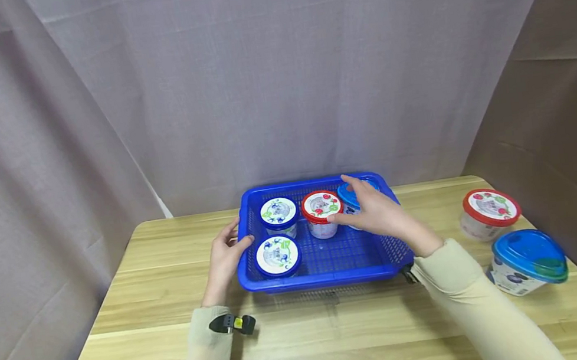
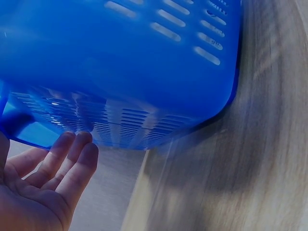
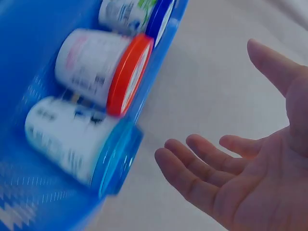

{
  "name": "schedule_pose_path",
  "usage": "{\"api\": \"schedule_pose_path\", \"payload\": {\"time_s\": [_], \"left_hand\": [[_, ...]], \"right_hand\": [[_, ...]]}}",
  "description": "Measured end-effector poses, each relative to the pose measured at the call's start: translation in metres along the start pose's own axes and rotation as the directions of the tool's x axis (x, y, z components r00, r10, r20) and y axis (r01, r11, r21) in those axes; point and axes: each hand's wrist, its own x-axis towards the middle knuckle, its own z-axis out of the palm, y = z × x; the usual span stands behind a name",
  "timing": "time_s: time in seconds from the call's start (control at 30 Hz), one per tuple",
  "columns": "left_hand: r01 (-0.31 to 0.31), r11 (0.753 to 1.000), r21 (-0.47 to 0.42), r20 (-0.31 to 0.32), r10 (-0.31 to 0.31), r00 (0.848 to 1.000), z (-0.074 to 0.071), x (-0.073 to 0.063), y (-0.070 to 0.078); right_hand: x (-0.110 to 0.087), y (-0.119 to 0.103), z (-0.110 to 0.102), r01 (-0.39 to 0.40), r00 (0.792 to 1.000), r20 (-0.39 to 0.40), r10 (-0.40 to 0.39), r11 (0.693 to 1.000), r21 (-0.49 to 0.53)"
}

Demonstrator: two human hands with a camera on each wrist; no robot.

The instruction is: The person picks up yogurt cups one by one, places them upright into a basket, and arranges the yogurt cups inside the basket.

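Observation:
A blue plastic basket (image 1: 326,279) stands on the table with lidded tubs inside. At its left side my left hand (image 1: 226,258) holds the rim, thumb over the edge and fingertips against the slotted outer wall. My right hand (image 1: 377,211) hovers over the basket's right part, fingers spread and nothing in them. Beneath it, partly hidden, sits a light-blue-lidded tub (image 1: 349,195). Beside that tub is a red-lidded tub (image 1: 322,206). Two tubs with dark-blue rims stand at the left, a rear tub (image 1: 278,211) and a front tub (image 1: 277,255).
On the table's right side stand another red-lidded tub (image 1: 491,207) and a larger tub with a domed blue lid (image 1: 529,253). A grey curtain (image 1: 257,88) hangs behind the wooden table (image 1: 339,340). A brown cloth (image 1: 569,112) hangs along the right.

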Motion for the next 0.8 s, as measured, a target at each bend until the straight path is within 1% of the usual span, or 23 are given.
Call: {"api": "schedule_pose_path", "payload": {"time_s": [0.2, 0.47, 0.7, 0.8], "left_hand": [[0.003, 1.0, 0.005, 0.0, -0.003, 1.0, 0.0, 0.0, 0.0], [0.013, 1.0, 0.015, 0.004, -0.013, 1.0, -0.001, 0.001, -0.002], [0.009, 1.0, 0.009, 0.011, -0.009, 1.0, -0.001, 0.0, 0.0], [0.006, 1.0, 0.012, 0.011, -0.006, 1.0, -0.001, 0.0, 0.001]], "right_hand": [[-0.003, 0.024, -0.021, -0.026, 0.998, -0.051, 0.027, 0.999, 0.026], [-0.002, 0.057, -0.046, -0.101, 0.988, -0.116, 0.102, 0.995, 0.015], [-0.01, 0.089, -0.072, -0.138, 0.976, -0.174, 0.129, 0.99, -0.04], [-0.015, 0.1, -0.086, -0.171, 0.971, -0.179, 0.156, 0.983, -0.066]]}}
